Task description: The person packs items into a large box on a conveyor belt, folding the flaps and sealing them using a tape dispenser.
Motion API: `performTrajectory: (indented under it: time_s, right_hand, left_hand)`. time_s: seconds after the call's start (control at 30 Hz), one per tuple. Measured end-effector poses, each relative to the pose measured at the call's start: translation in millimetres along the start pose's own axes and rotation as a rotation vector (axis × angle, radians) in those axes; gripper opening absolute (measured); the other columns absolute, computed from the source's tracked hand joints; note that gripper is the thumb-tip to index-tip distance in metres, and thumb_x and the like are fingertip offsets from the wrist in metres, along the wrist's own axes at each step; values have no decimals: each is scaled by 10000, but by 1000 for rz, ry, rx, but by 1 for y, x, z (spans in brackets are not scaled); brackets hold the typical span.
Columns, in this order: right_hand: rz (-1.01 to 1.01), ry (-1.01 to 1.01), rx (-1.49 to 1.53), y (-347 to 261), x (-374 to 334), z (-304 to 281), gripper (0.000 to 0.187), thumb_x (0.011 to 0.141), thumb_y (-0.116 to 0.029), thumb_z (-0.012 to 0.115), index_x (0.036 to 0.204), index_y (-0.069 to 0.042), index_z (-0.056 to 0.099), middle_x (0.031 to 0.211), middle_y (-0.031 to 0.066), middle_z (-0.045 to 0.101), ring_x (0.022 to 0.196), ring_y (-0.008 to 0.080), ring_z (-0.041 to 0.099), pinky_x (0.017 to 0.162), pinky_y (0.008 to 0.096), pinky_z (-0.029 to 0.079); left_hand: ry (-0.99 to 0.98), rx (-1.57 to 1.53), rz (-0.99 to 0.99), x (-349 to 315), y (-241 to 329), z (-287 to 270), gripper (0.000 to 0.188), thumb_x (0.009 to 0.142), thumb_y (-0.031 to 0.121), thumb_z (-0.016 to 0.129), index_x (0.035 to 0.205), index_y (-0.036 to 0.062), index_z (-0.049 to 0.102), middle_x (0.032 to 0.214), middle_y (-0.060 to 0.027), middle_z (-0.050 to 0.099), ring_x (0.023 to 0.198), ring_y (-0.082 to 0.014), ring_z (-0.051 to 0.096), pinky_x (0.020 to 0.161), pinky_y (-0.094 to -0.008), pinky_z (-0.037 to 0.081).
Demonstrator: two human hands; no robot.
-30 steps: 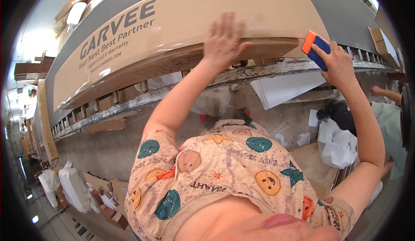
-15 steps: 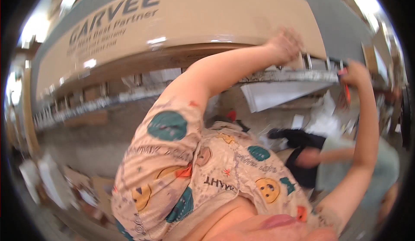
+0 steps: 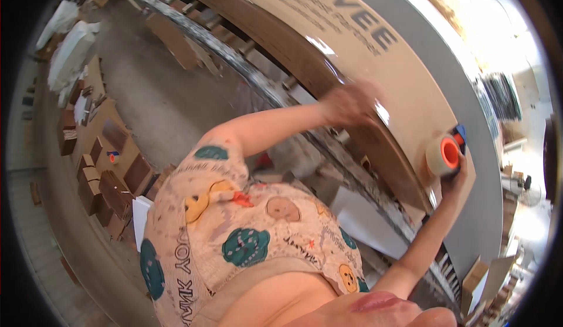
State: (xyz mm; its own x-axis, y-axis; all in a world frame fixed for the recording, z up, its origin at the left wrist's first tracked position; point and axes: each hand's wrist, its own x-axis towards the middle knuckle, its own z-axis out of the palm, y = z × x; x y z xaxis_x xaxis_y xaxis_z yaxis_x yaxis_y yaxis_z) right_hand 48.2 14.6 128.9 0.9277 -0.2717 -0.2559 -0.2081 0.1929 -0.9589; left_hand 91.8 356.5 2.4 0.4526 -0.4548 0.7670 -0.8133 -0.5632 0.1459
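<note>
A long, flat cardboard box (image 3: 404, 92) with dark print lies at an angle in front of me. Glossy patches that look like clear tape run along its near edge. My left hand (image 3: 352, 103), smeared by motion, is over that near edge, and its fingers cannot be made out. Farther right, my right hand (image 3: 453, 180) grips a tape dispenser (image 3: 449, 152) with a wide roll on an orange core and a blue part at its far end. The dispenser is at the right end of the box's top face. The palm side of the grip is hidden.
Under the box runs a roller conveyor (image 3: 258, 83) with a worn metal rail. Beyond is a grey surface (image 3: 478, 151). A white sheet (image 3: 363, 224) lies below the rail. Cardboard pieces and small boxes (image 3: 114, 195) are gathered at left, beside white wrapped bundles (image 3: 73, 51).
My view has swung, so the box now slants down to the right. The dispenser has risen from beside the rail to the box's top. My left hand has shifted along the near edge.
</note>
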Motion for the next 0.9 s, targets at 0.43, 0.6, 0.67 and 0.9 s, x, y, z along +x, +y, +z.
performTrajectory:
  time_s: [0.43,0.6,0.67,0.9]
  right_hand:
    - [-768,47,-1807,34,126,-86,474,950,-360,419,1319,-67,471,1282,138,539,1167,294,519,980,355,415]
    - [-697,61,-1666,38,215,-137,482,936,-411,407,1251,-68,533,1269,166,543,1197,333,488,997,398,376]
    - [-356,-9,-1479,10,202,-92,606,951,-479,273,1278,-33,522,1326,188,494,1256,313,438,1066,377,301]
    - [-353,41,-1459,14,180,-84,611,958,-497,265,1170,-26,590,1170,233,584,1125,389,522,951,437,392]
  left_hand:
    - [653,138,-1010,-32,-207,-99,832,856,442,523,1429,-37,155,1495,-253,116,1393,-377,114,1132,-460,127]
    - [786,-201,-1396,-2,-159,-61,1036,814,416,603,1429,-67,-77,1506,-259,-108,1416,-351,-70,1154,-415,7]
    - [829,-231,-1485,12,-117,-53,1034,800,365,627,1434,-54,-73,1512,-242,-75,1417,-342,-61,1155,-417,12]
    - [890,-210,-1450,17,-117,-65,956,791,287,627,1450,-38,16,1524,-211,20,1418,-331,27,1156,-377,67]
